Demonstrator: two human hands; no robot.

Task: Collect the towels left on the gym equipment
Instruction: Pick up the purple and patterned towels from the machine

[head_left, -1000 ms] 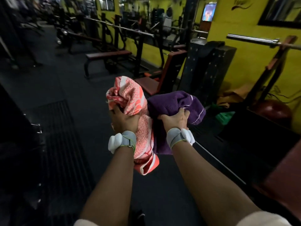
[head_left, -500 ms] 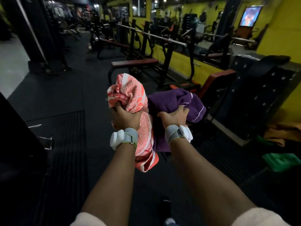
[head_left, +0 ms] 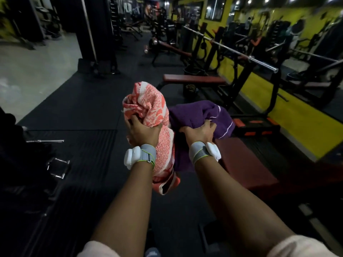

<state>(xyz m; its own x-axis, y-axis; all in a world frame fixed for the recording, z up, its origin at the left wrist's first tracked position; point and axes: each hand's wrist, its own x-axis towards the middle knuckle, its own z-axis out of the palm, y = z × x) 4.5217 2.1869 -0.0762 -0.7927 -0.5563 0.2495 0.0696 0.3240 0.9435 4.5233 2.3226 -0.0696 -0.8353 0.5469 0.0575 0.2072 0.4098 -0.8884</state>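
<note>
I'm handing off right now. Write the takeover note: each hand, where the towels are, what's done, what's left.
Left hand: grips the bunched orange-and-white towel, its tail hanging below the wrist.
Right hand: grips the purple towel.
Both towels are held side by side, touching, out in front over the dark floor mat.
Done: two towels in hand.
Left: no towel shows on the flat bench ahead under the barbell; machines farther back are too dark to judge, so check them, then drop the towels off.

Both arms outstretched, left hand (head_left: pixel 143 131) and right hand (head_left: pixel 199 132) gripping (fingers curled)
</note>
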